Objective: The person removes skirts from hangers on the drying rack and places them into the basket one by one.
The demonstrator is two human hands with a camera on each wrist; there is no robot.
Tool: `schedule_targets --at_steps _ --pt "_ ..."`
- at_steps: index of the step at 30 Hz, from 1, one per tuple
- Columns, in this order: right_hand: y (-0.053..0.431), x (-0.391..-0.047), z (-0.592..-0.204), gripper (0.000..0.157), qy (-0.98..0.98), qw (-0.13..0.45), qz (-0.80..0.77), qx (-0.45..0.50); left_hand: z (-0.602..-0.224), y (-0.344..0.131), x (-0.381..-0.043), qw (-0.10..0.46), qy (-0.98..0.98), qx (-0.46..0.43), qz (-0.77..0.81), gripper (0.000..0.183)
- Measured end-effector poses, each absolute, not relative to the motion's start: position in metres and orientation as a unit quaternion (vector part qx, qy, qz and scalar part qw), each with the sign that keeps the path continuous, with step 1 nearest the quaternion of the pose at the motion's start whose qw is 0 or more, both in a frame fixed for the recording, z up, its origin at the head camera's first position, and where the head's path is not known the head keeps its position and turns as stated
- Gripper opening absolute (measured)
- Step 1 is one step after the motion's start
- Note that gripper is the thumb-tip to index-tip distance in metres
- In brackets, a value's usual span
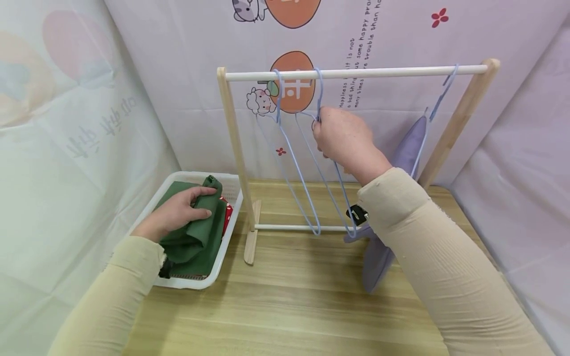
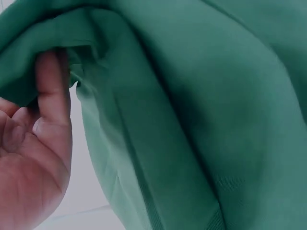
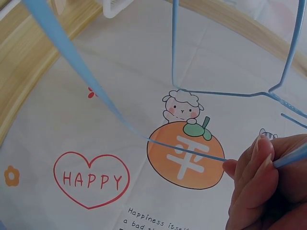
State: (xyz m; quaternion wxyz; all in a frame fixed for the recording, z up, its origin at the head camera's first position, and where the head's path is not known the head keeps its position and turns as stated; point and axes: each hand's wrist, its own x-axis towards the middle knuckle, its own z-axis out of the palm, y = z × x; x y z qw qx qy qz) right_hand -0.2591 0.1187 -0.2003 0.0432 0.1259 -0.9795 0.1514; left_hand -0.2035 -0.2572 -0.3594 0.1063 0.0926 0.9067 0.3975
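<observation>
My right hand [image 1: 343, 136] grips a blue clothes hanger [image 1: 340, 185] at its neck, just below the hook over the white rod. In the right wrist view, curled fingers [image 3: 256, 179] close round the hanger's wire. At the left, my left hand [image 1: 180, 210] holds a fold of a green garment [image 1: 206, 225] lying in the white basket [image 1: 237, 195]. The left wrist view shows fingers [image 2: 52, 91] tucked under the green fabric [image 2: 158, 124], partly hidden by it. A second blue hanger [image 1: 296, 183] hangs bare left of the gripped one.
The clothes rack has wooden posts [image 1: 233, 133] and a white top rod [image 1: 378, 72]. At its right end, a hanger [image 1: 441, 96] carries a purple garment [image 1: 378, 262], partly behind my right forearm. A black object [image 1: 356, 215] lies near the lower bar. Red dotted cloth [image 1: 228, 213] shows in the basket.
</observation>
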Motion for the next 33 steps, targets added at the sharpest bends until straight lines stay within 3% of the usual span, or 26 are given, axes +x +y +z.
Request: schedule_targets --at_steps 16,24,33 --pt "0.117 -0.259 -0.201 0.031 -0.98 0.041 0.152 0.121 -0.386 -0.247 -0.21 0.136 0.959 0.129 0.21 0.063" --pt "0.118 -0.26 -0.201 0.032 -0.98 0.042 0.151 0.124 -0.393 -0.235 -0.208 0.221 0.943 0.127 0.212 0.067" --pt "0.117 -0.259 -0.2 0.031 -0.98 0.044 0.152 0.122 -0.388 -0.231 -0.202 0.238 0.924 0.112 0.279 0.056"
